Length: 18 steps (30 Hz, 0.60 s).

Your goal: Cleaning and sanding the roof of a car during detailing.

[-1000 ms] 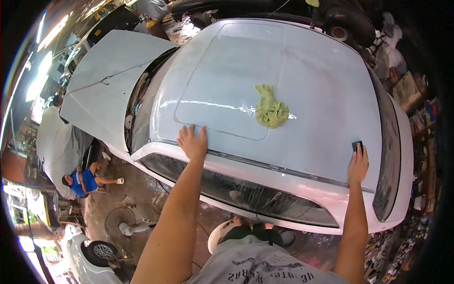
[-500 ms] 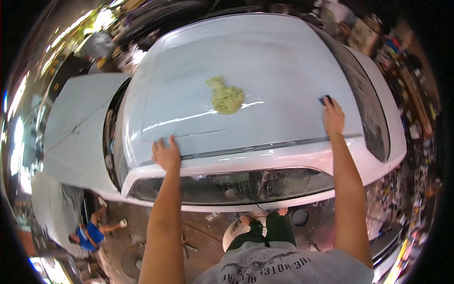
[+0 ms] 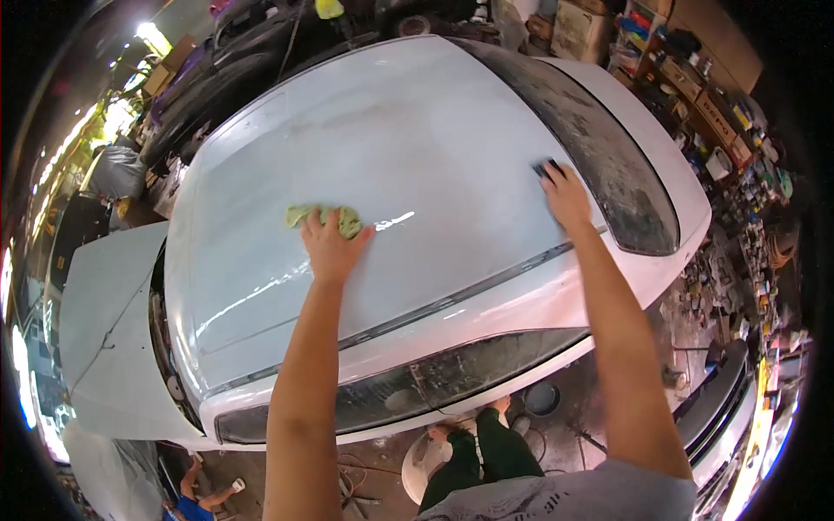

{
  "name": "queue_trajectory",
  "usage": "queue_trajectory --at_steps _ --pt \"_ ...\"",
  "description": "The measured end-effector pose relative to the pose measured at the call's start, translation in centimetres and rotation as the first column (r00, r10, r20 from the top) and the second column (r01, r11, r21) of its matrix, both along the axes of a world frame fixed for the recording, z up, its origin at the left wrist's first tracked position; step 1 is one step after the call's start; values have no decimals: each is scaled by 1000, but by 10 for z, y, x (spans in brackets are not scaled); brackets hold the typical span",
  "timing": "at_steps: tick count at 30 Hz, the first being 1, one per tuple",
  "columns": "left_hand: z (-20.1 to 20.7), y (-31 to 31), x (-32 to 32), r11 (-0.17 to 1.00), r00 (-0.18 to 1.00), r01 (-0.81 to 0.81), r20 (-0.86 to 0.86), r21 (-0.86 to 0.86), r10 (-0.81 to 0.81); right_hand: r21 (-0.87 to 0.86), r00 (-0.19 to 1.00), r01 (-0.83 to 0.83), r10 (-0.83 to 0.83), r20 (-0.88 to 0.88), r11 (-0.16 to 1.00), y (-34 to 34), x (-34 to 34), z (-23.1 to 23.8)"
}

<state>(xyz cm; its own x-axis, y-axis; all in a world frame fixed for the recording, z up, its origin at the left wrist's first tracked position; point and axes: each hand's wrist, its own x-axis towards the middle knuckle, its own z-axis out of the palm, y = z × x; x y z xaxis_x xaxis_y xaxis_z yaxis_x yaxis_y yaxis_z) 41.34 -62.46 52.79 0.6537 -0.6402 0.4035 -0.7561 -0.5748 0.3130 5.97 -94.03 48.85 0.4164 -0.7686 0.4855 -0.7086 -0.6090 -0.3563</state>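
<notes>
The pale grey-white roof of a car (image 3: 408, 130) spreads out in front of me. My left hand (image 3: 334, 249) has its fingers over a crumpled yellow-green cloth (image 3: 304, 214) on the middle of the roof, the thumb spread to the side. Most of the cloth's near part is hidden under the fingers. Close to the rear window, my right hand (image 3: 568, 198) grips a small dark block (image 3: 546, 168) against the roof surface. Its fingers hide part of the block.
A dusty rear window (image 3: 599, 139) slopes away at the right. The bonnet (image 3: 113, 321) lies to the left. I stand barefoot on a round pale stool or drum (image 3: 419, 464) beside the car. A person in blue (image 3: 195, 508) is low at the left; crowded shelves (image 3: 695, 95) stand behind right.
My left hand has moved from the roof's near edge onto the cloth. My right hand stays near the rear window with the block. The view has turned, tilting the car.
</notes>
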Motion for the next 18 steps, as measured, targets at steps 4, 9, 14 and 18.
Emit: queue_trajectory --at_steps 4,9,14,18 --pt "-9 -76 -34 907 909 411 -31 -91 -415 596 976 -130 -5 219 793 73 120 65" --pt "51 -175 -120 887 830 436 -311 -153 -462 -68 867 -498 495 -61 864 106 61 17" --pt "44 -171 -122 853 843 463 -180 -240 -507 23 989 -87 89 -118 996 -28 83 23" --pt "-2 -54 16 976 973 198 -102 -94 -208 85 971 -189 199 -132 978 -25 91 14"
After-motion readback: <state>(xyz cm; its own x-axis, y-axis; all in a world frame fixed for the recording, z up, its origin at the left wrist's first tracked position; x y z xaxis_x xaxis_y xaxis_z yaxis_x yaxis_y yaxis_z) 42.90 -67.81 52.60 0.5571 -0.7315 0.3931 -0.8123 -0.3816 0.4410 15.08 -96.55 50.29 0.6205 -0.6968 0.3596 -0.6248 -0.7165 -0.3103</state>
